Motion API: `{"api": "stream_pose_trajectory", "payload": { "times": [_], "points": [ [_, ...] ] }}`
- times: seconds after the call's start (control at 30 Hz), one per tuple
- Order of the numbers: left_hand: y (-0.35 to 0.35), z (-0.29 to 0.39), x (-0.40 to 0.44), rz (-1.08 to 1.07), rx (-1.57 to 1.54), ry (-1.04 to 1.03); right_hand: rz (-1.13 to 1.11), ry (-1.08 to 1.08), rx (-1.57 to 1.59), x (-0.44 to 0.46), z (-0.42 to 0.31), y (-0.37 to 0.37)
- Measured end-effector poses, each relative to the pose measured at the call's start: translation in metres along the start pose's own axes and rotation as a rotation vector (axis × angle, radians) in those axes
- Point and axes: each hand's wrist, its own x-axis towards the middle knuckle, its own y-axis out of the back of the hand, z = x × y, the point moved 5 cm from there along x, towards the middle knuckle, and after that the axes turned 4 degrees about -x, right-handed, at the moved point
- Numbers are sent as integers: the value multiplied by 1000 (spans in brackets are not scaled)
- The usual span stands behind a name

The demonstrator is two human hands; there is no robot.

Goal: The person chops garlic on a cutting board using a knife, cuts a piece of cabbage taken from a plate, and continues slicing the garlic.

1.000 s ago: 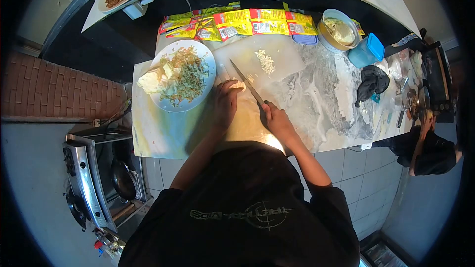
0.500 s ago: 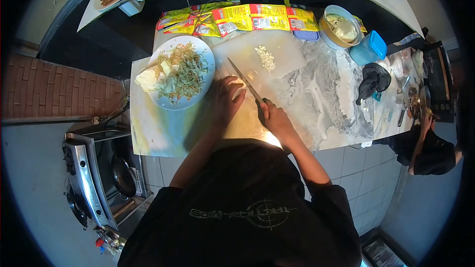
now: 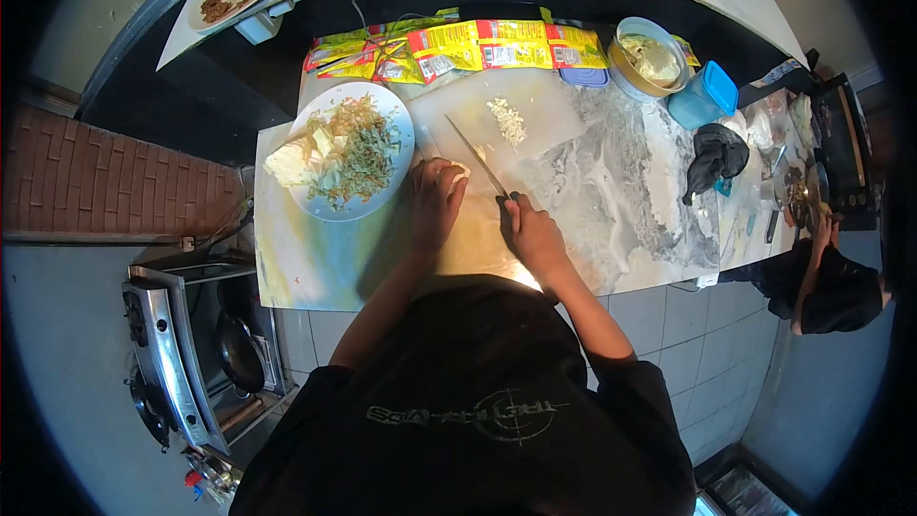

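Observation:
My right hand [image 3: 537, 234] is wrapped round the handle of a kitchen knife [image 3: 478, 155], whose blade points away from me and to the left over the white cutting board [image 3: 559, 105]. Left of the blade, my left hand [image 3: 437, 208] has its fingers curled on a small pale piece of food [image 3: 461, 172], mostly covered by them. Finely chopped pale bits [image 3: 507, 122] lie in a heap farther up the board. Beside my left hand is a white plate [image 3: 330, 213] with shredded green and orange vegetables and a pale cabbage-like chunk [image 3: 288, 164].
Yellow and red sachets [image 3: 516, 45] line the back of the marbled table [image 3: 630, 196]. To the right are a bowl [image 3: 623, 74], a blue container [image 3: 700, 100] and a black plastic bag [image 3: 716, 161]. Another person's arm [image 3: 810, 272] works at far right. A stove [image 3: 167, 354] stands lower left.
The view has shifted slightly, so the table things appear a little lower. My left fingers have drawn closer together on the pale piece. The knife stays in my right hand, just right of it.

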Motion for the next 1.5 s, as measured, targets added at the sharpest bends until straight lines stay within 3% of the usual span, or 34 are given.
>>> {"api": "stream_pose_trajectory", "payload": {
  "times": [0.13, 0.47, 0.57, 0.83, 1.5],
  "points": [
    [1, 1, 1, -34, 36, 28, -85, -19, 227, -2, 6, -5],
    [0, -3, 0, -18, -8, 34, -237, -65, 265, -10, 1, -11],
    [1, -4, 0, -61, -27, 65, -229, -39, 281, -11, 3, -24],
    [2, -5, 1, -14, 29, 56, 15, 28, -127, -12, -17, -18],
    [3, 0, 2, -50, 13, 74, -127, -78, 163, -5, -8, -13]
  ]
}}
